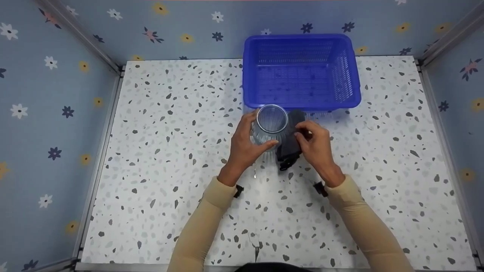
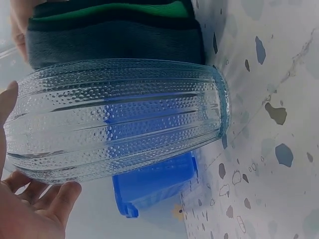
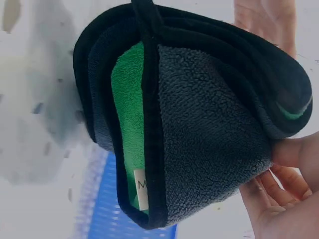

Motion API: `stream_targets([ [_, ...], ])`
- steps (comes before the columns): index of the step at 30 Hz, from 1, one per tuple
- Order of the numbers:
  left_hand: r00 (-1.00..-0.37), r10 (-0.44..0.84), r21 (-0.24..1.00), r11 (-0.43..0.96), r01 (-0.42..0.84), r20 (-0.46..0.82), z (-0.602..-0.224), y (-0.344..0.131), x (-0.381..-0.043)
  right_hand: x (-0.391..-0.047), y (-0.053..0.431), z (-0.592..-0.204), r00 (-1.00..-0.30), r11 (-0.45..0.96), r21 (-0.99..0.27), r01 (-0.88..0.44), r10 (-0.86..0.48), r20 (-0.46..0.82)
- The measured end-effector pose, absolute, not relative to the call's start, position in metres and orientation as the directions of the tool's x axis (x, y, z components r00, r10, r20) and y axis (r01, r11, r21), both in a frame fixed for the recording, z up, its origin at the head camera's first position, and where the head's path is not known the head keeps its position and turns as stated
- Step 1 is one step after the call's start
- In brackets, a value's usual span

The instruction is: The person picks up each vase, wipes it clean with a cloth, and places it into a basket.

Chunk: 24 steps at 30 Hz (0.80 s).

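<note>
Gripping: the person's left hand [image 1: 242, 147] had a clear glass vase with ribbed, dimpled sides [image 2: 119, 119] in its grasp, thumb across the near side, fingers round the left and far sides below the mouth.
Vase position: upright, mouth facing up, on the person's side of the blue rectangular plastic basket [image 1: 321, 105], just before the left part of its near edge. Whether the base bore on the white tabletop with grey and black chips [image 1: 174, 158] could not be told.
Pinching: the right hand [image 1: 317, 143] had thumb and fingertips closed on the right side of a folded dark grey plush cloth with black bound edges [image 3: 209, 124].
Cloth position: person's side of the basket, just before the middle of its near edge, close beside the vase; contact between the two uncertain.
Cloth lining: bright green, with a small white tag [image 3: 141, 189] showing the letter M.
Basket: slotted sides, open top facing up.
Sleeves: beige [image 1: 200, 223], reaching in from the person's side of the basket; a small black device [image 1: 320, 189] sat at each wrist.
Backdrop: a pale blue flower-printed wall [image 1: 200, 15] stood behind the basket.
</note>
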State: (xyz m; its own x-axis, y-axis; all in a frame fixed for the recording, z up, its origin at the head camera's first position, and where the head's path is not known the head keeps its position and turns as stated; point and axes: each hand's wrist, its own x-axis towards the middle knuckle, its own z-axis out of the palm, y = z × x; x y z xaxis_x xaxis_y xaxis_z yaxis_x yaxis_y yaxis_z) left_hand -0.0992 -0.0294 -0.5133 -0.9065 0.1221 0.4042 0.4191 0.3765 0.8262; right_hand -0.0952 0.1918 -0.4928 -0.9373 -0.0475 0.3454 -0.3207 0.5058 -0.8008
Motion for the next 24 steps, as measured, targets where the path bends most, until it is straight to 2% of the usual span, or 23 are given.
stream_targets([
  [12, -0.915, 0.121, 0.821, 0.408, 0.400, 0.386, -0.512, -0.031, -0.098, -0.099, 0.188, -0.535, -0.974, 0.565, -0.794, -0.225, -0.100, 0.204],
  [18, -0.914, 0.122, 0.823, 0.402, 0.401, 0.386, -0.512, -0.031, -0.096, -0.100, 0.188, -0.539, -0.979, 0.594, -0.778, -0.204, -0.113, 0.171],
  [24, -0.917, 0.125, 0.826, 0.399, 0.397, 0.380, -0.510, -0.030, -0.097, -0.098, 0.190, -0.528, -0.975, 0.578, -0.786, -0.219, -0.101, 0.197],
])
